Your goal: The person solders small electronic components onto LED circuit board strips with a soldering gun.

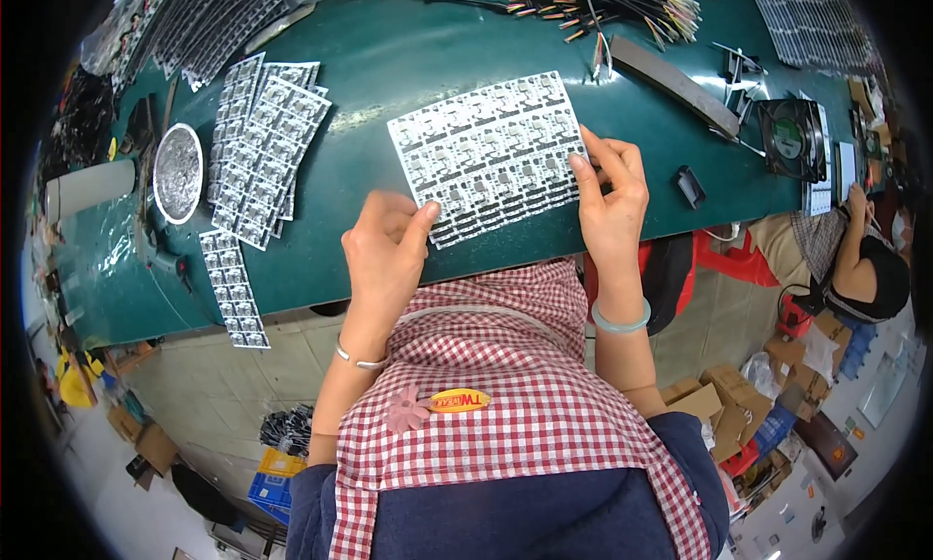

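Observation:
Between my two hands is a stack of white circuit board panels (491,157), covered in rows of small dark components; layered edges show along its near side. My left hand (389,244) is closed on the near left corner, thumb along the edge. My right hand (612,195) pinches the right edge with its thumb on top. The stack is tilted just above the green table. To the left lies a fanned pile of similar circuit board panels (267,157). A narrow panel strip (233,293) juts over the table's front edge.
A round foil-like dish (179,174) and a soldering iron (170,262) are at the left. Bundled wires (612,6) lie at the back. A long grey bar (675,88), a black fan (792,140) and a small black part (691,187) lie right. Another person (860,259) sits far right.

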`<state>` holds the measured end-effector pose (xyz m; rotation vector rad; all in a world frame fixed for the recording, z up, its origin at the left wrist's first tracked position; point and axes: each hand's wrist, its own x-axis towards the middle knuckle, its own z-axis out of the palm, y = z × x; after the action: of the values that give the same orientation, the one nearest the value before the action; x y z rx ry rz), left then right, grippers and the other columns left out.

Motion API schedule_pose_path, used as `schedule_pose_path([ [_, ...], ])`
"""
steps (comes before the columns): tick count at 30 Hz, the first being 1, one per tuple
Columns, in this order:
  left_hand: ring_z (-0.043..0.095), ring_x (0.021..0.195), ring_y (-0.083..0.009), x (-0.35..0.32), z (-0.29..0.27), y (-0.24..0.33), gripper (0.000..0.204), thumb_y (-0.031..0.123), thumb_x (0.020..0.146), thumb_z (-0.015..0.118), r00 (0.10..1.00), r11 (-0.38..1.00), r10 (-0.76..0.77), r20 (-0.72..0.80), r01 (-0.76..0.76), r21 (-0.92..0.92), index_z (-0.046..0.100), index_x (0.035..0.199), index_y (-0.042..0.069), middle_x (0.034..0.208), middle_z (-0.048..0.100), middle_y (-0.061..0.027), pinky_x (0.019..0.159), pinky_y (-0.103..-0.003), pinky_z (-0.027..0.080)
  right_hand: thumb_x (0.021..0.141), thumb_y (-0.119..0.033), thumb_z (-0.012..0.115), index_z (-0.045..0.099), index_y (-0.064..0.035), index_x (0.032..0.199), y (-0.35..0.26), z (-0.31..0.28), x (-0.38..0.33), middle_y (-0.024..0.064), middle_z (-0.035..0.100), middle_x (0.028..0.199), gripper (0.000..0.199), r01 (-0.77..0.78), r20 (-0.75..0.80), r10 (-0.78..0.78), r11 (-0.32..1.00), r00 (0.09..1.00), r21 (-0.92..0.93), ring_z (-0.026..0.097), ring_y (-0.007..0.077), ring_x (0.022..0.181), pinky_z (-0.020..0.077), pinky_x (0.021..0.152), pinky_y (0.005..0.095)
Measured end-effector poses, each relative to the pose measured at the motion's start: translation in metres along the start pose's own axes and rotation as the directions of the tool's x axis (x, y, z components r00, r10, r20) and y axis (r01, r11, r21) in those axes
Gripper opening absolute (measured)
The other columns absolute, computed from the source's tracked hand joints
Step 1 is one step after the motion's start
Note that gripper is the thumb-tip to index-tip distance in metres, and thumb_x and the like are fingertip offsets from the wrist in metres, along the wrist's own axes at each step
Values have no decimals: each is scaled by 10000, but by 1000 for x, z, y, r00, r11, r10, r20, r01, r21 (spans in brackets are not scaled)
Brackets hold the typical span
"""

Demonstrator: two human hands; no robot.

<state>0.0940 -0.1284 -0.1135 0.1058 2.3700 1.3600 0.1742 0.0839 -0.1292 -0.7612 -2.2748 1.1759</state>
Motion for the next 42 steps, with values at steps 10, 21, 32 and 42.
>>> schedule_pose_path([
  [10,562,579,-83,-7,-57,-37,119,67,939,608,823,911,-20,-568,-220,-350,566,991,-33,732,606,-64,459,-196,429,888,-8,626,665,-6,1143,-57,14,25,88,615,1046,258,131,-70,-123,983,990,127,590,144,917,489,733,258],
  [21,494,500,-60,-4,-97,-70,190,141,945,627,752,911,-191,-631,-104,-400,570,1001,-31,686,569,-30,389,-194,369,816,-85,695,630,34,1123,-119,176,53,195,638,1009,335,386,479,-287,915,829,-120,625,359,931,494,821,415],
  [32,490,482,-32,-19,-59,-13,131,112,919,656,952,871,-62,-300,-95,-482,600,872,4,617,566,9,395,-168,309,766,-14,746,677,11,1116,-82,60,53,68,645,934,358,190,204,-210,975,956,114,602,125,821,501,654,242],
  [42,442,482,-26,-1,0,-9,217,165,917,675,1000,971,25,5,-23,-237,589,810,-3,609,551,19,426,-191,320,783,-22,735,680,-5,1141,-12,-2,30,105,639,973,362,-73,71,72,997,995,21,593,146,767,494,641,267],
])
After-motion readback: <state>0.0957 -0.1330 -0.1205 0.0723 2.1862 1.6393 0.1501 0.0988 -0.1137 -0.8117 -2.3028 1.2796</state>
